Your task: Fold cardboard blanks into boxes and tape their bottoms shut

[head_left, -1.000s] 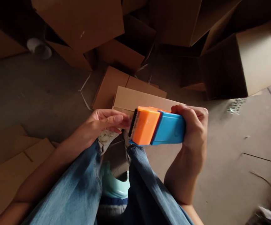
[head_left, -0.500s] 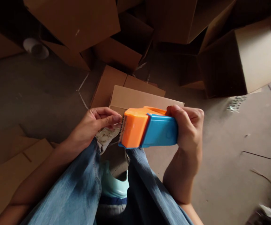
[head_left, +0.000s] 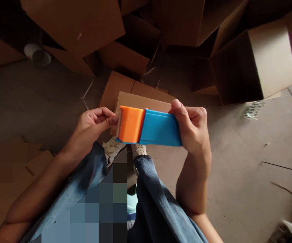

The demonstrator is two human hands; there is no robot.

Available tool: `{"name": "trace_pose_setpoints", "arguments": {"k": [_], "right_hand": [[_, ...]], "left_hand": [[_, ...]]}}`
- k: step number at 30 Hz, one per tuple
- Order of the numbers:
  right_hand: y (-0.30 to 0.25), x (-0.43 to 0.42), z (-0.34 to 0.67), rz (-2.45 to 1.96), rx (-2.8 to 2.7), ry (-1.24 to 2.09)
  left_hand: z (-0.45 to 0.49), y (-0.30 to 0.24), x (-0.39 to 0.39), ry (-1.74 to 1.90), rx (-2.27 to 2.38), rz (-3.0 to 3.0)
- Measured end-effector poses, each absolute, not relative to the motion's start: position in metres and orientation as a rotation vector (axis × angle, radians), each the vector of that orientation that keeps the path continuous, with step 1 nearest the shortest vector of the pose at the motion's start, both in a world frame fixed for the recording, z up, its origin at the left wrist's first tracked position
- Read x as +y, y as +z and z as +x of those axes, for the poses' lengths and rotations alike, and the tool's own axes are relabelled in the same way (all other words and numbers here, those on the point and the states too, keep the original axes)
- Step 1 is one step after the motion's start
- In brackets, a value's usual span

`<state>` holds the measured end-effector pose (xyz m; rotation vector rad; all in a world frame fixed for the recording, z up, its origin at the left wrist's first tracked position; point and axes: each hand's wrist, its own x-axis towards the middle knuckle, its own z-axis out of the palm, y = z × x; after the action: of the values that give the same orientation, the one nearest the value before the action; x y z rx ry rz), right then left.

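Note:
An orange and blue packing tape dispenser (head_left: 159, 128) is held level over my feet. My right hand (head_left: 194, 128) grips its blue end, thumb on top. At the other end, the orange part carries a toothed metal cutting edge (head_left: 118, 125). My left hand (head_left: 92, 125) is closed in a pinch right at that edge, with thumb and forefinger pressed together. What lies between those fingertips, if anything, is too small to make out. Flat brown cardboard (head_left: 143, 98) lies on the floor beyond the dispenser.
Open cardboard boxes (head_left: 272, 57) are heaped across the far side. A white roll (head_left: 37, 54) lies at the far left. Thin straps (head_left: 284, 167) and a crumpled green-white scrap (head_left: 253, 110) lie on the concrete floor. My shoes (head_left: 113, 147) stand below the dispenser.
Both hands and the dispenser have shifted left and slightly up in view. The dispenser has turned so its broad side faces me more. Both grips look the same.

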<state>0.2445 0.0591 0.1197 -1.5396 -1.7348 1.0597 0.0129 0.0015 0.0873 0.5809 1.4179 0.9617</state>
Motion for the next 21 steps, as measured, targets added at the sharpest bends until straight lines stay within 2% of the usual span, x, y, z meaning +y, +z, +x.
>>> {"name": "trace_pose_setpoints", "arguments": {"k": [12, 21], "right_hand": [[0.133, 0.057, 0.229, -1.488, -1.827, 1.055], [0.136, 0.063, 0.237, -1.441, -1.885, 1.011]], "left_hand": [[-0.005, 0.091, 0.009, 0.944, 1.519, 0.659], [-0.053, 0.098, 0.013, 0.906, 1.868, 0.673]]}}
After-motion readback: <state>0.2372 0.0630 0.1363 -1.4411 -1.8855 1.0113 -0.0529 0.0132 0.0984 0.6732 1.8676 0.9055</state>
